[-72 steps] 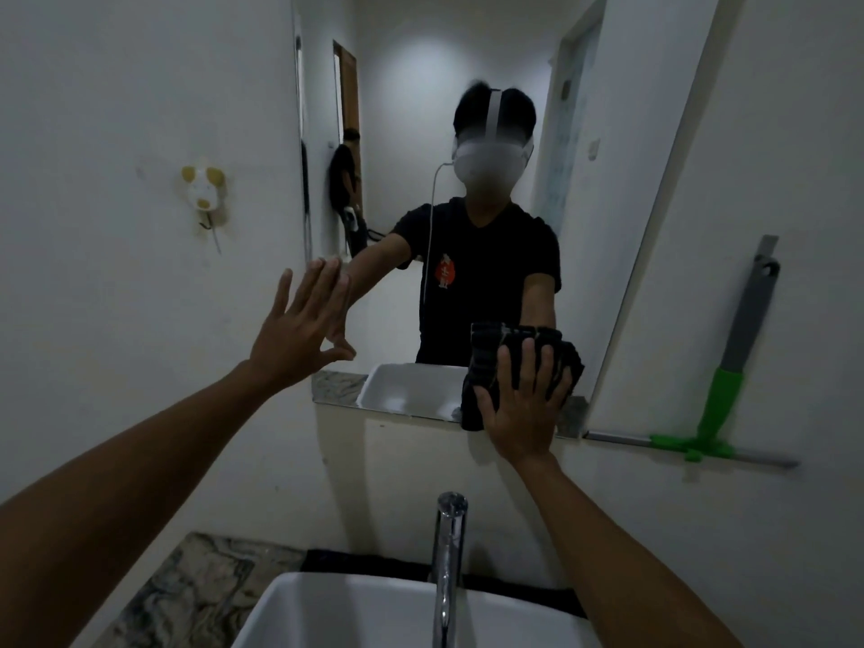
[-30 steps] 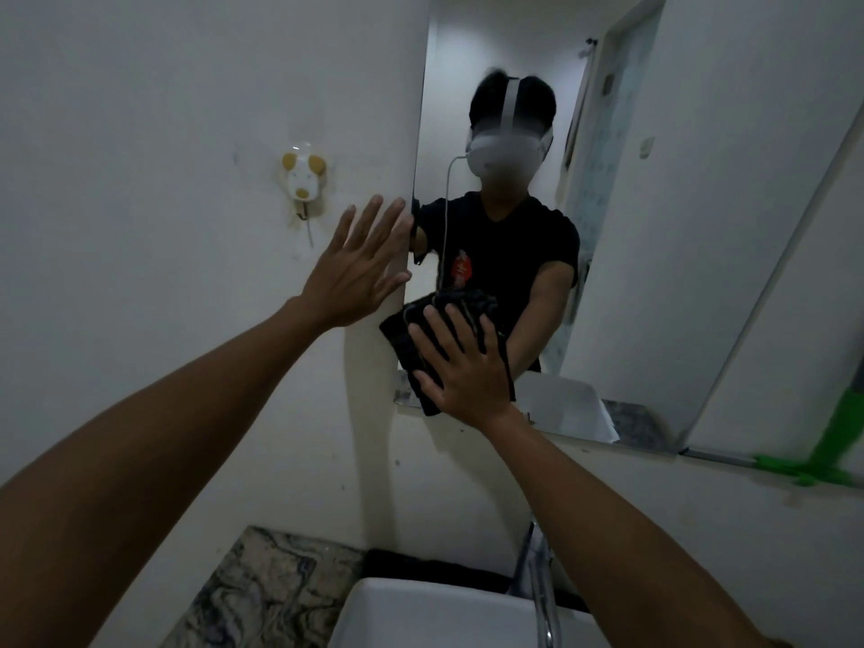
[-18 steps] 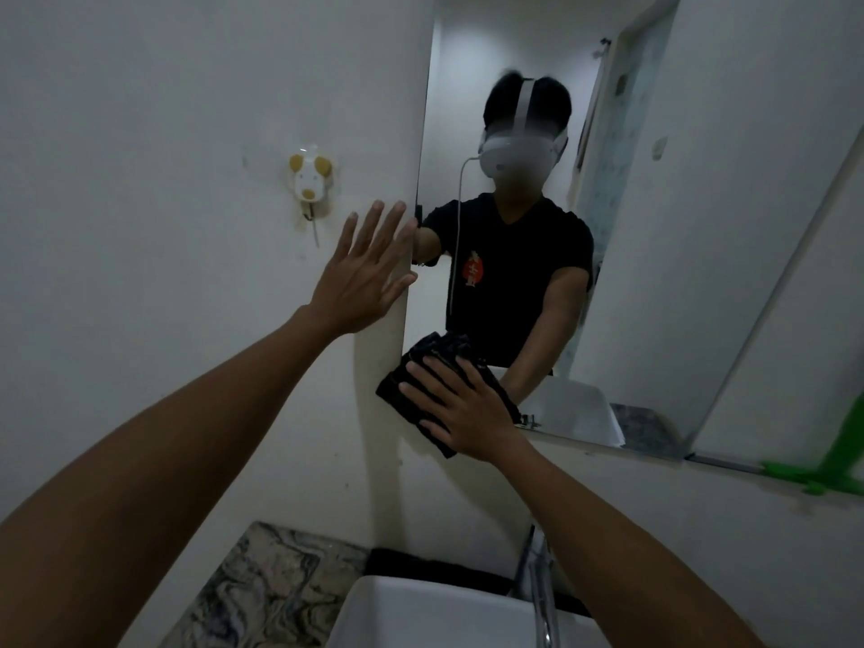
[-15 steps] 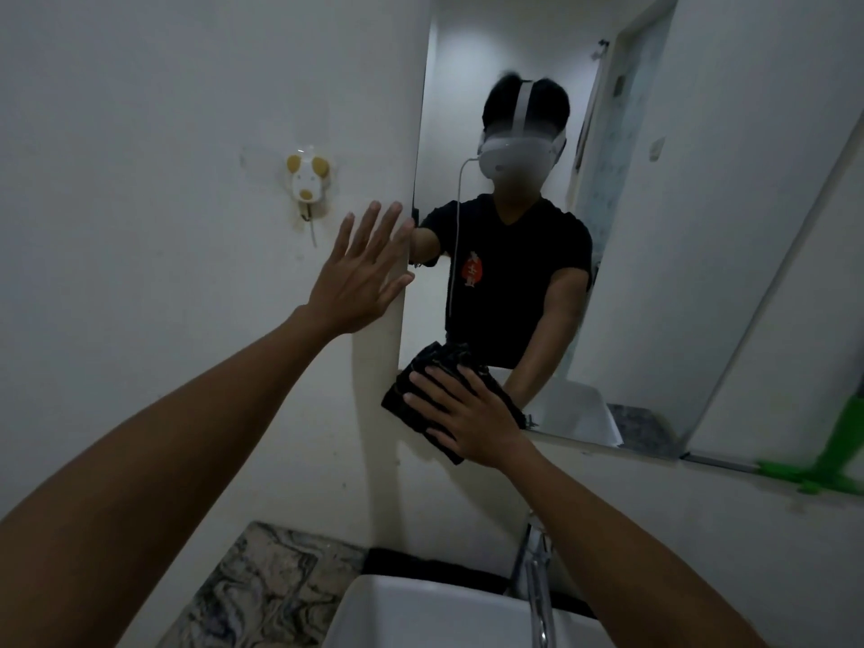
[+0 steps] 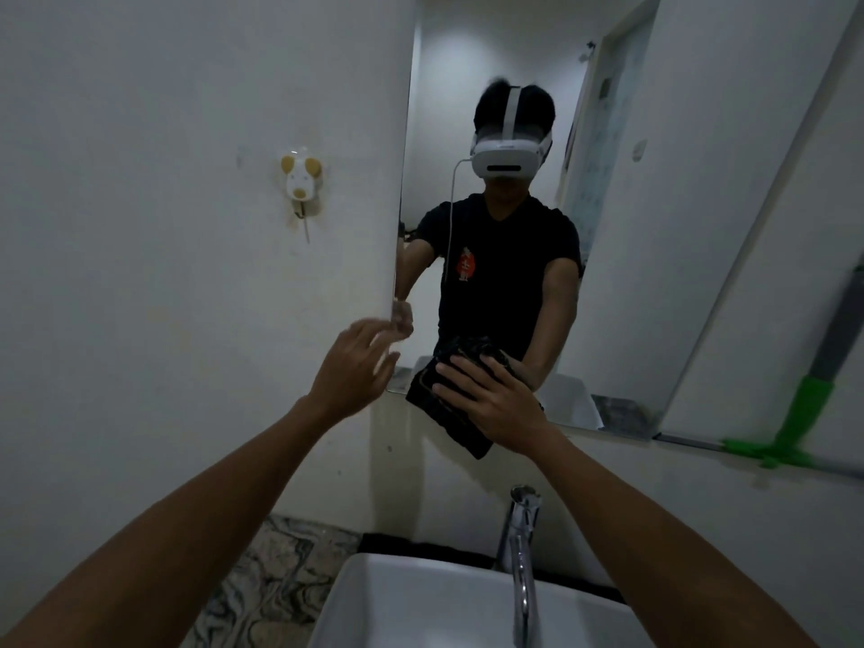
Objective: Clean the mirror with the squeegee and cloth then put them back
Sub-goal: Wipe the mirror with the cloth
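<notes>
A wall mirror (image 5: 664, 217) fills the upper right and reflects a person in a black shirt. My right hand (image 5: 495, 399) presses a dark cloth (image 5: 449, 413) flat against the mirror's lower left corner, fingers spread. My left hand (image 5: 355, 367) hovers just left of it near the mirror's left edge, fingers loose and blurred, holding nothing. A squeegee (image 5: 813, 404) with a green head and grey handle leans on the wall at the far right, past the mirror's lower right corner.
A white basin (image 5: 421, 600) with a chrome tap (image 5: 521, 554) sits below me on a marbled counter (image 5: 276, 568). A small dog-shaped wall hook (image 5: 301, 182) is stuck to the white wall left of the mirror.
My left hand has dropped from flat on the wall beside the mirror down to near the cloth. My right hand has slid the cloth a little right along the mirror's bottom edge.
</notes>
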